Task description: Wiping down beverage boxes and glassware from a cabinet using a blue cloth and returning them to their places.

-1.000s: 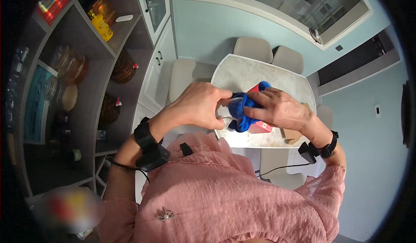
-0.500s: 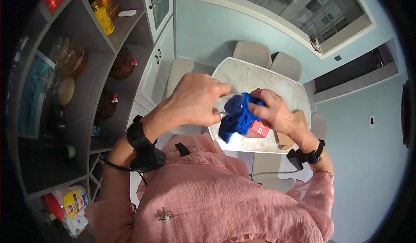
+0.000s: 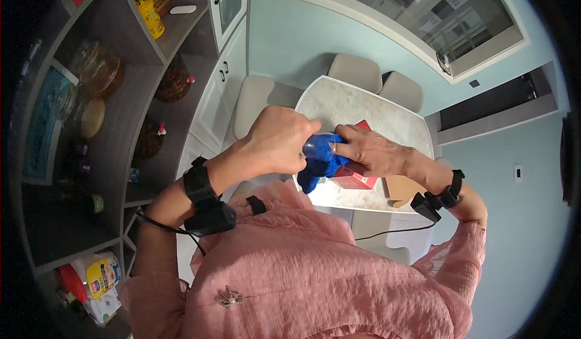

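Observation:
My left hand [image 3: 277,138] is closed on one end of a small clear glass [image 3: 315,147]; its thumb and index finger pinch it, and the gripped end is hidden. A bright blue cloth [image 3: 313,174] is bunched against the glass and shows through its clear wall. From the other side, my right hand [image 3: 378,153] presses the cloth onto the glass with bent fingers. The cloth's loose end hangs down between the hands. Both hands are held up over the near part of the marble-patterned table [image 3: 339,100].
Beneath the right hand, a red box [image 3: 357,182] stands on the table beside a brown cardboard piece [image 3: 404,189]. Beige chairs [image 3: 356,73] surround the table. Along the left runs a dark shelf unit [image 3: 142,55] with jars and bottles. A cable [image 3: 393,230] trails from the right wrist strap.
The glass and cloth have shifted slightly left, closer to my left hand. My right hand has moved left with the cloth, and more of the red box shows.

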`<state>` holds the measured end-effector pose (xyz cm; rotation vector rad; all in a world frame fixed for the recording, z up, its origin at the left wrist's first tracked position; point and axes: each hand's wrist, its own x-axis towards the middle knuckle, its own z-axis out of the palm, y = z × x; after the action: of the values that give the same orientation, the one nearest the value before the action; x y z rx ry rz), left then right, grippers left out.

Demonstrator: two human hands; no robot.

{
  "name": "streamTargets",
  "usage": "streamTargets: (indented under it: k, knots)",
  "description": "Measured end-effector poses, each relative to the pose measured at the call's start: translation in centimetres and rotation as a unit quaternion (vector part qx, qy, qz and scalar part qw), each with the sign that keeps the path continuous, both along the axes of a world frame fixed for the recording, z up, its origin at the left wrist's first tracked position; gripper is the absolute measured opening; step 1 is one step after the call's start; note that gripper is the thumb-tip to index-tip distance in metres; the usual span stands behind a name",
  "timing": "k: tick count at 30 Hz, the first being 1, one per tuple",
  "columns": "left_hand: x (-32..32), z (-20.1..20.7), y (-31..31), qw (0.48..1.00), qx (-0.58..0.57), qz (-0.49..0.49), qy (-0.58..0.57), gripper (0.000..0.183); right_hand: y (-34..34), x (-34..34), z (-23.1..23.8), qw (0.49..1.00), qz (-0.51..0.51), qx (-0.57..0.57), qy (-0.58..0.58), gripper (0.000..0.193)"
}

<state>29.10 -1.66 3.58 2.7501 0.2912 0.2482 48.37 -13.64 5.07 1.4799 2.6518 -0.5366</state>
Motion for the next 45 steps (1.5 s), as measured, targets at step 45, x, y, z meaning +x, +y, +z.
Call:
streamTargets:
  k: [45]
  knots:
    - [-1.3,-7.6,2.0,0.562,-0.81,-0.167,-0.011,0.028,1.4,0.6,1.0,0.907,-0.169,0.36,0.136,0.047]
